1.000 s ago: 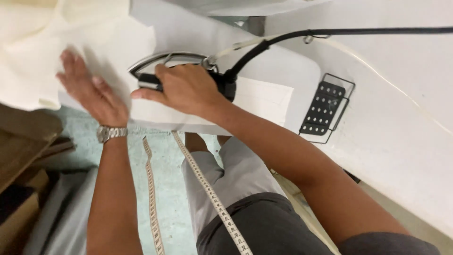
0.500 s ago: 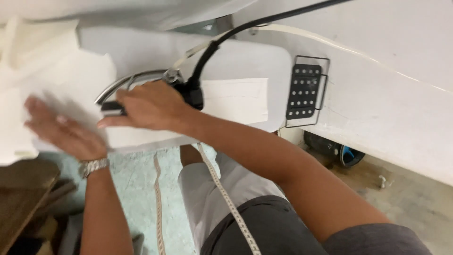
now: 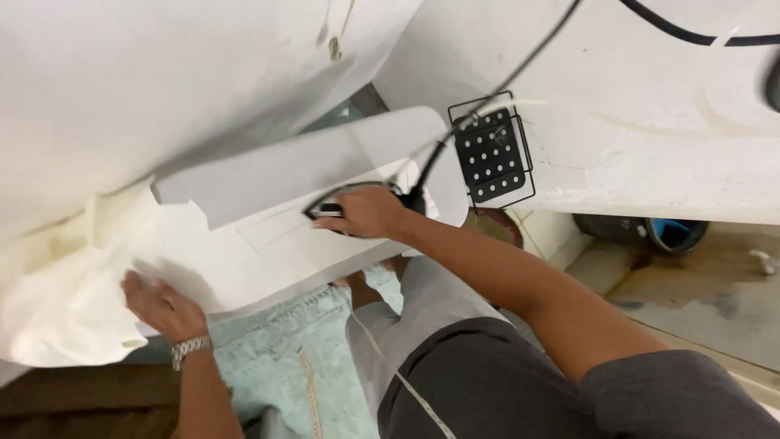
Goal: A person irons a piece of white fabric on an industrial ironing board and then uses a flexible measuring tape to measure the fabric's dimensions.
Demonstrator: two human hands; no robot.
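White cloth lies flat on the worktop under the left hand, whose fingers are spread and pressing. To its right, the right hand is clenched around the iron, much the nearer hand, handle running left-right.

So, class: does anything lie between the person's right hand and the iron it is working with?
Nothing visible does. The right hand is already closed around the iron, with the fingers on its handle. The left hand rests flat on the white fabric, off to one side.
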